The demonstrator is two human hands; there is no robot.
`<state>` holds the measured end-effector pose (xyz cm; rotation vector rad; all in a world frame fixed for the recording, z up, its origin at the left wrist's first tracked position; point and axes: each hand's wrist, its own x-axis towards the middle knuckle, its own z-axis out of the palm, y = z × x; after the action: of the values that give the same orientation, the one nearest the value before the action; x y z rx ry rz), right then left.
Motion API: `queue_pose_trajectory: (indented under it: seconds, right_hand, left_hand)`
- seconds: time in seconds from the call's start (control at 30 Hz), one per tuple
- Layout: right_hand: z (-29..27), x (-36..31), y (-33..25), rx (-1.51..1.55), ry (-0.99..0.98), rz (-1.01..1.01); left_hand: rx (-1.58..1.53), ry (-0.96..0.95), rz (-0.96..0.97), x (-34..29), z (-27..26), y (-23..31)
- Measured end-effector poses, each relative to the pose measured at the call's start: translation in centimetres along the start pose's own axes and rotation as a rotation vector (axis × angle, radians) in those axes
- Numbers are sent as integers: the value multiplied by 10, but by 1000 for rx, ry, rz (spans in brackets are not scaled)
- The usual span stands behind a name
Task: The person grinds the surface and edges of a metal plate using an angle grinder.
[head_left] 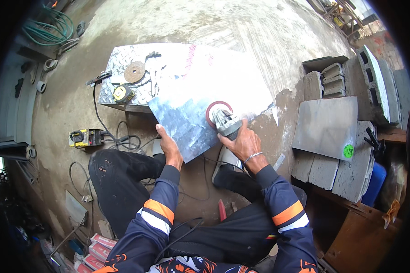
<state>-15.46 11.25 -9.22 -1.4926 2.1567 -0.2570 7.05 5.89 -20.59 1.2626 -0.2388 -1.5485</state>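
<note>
A thin metal sheet (177,120) with a smeared grey-blue surface lies tilted over a diamond-plate metal slab (105,94), its near corner jutting toward my knees. My left hand (170,148) grips the sheet's near left edge, thumb on top and fingers hidden beneath. In my right hand (244,144) is an angle grinder (227,123) with a red-rimmed disc (210,119). The disc rests on or just above the sheet; I cannot tell whether it spins. Strong glare washes out the sheet's far part.
On the slab's left lie a tape measure (122,93) and a brown abrasive roll (134,72). A yellow-black power unit (85,137) sits left among cables (130,144). Right, another metal sheet (325,123) leans on concrete blocks (355,168). Red-white packets (98,252) lie lower left.
</note>
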Motion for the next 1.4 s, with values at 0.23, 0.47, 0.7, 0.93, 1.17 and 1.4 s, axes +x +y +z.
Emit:
queue_pose_trajectory:
  seconds: [0.23,0.47,0.7,0.93,1.17,1.4]
  right_hand:
    - [4,-4,12,24,19,30]
    - [-12,33,41,20,155,173]
    - [20,-18,-9,46,-20,-94]
    - [8,-37,1,41,-13,-48]
    - [-2,-21,49,5,124,134]
    - [22,-60,-3,59,-41,-161]
  left_hand:
    - [27,-55,-36,8,-7,2]
    - [175,84,23,21,-17,-7]
    - [91,-12,2,5,-4,6]
    - [54,6,-11,10,-2,15]
    - [170,95,18,0,9,21]
    - [168,68,51,9,2,18]
